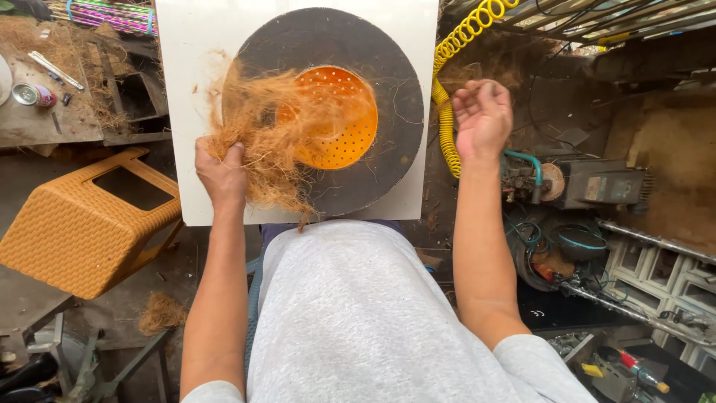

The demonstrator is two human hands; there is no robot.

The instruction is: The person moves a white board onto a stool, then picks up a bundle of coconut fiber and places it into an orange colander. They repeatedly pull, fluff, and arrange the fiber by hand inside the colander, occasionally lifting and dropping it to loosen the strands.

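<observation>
One fibre tuft (276,134), left hand (221,173) gripping

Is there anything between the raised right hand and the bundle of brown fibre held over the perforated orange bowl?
Nothing visible: only the dark round disc lies between the open right hand and the brown fibre bundle gripped by the left hand.

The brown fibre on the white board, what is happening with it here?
A person sits over a white board bearing a dark round disc with an orange perforated bowl at its centre. The left hand grips a loose bundle of brown fibre that spreads across the disc and partly over the bowl. The right hand is raised, open and holds nothing, beside a yellow coiled hose.
</observation>
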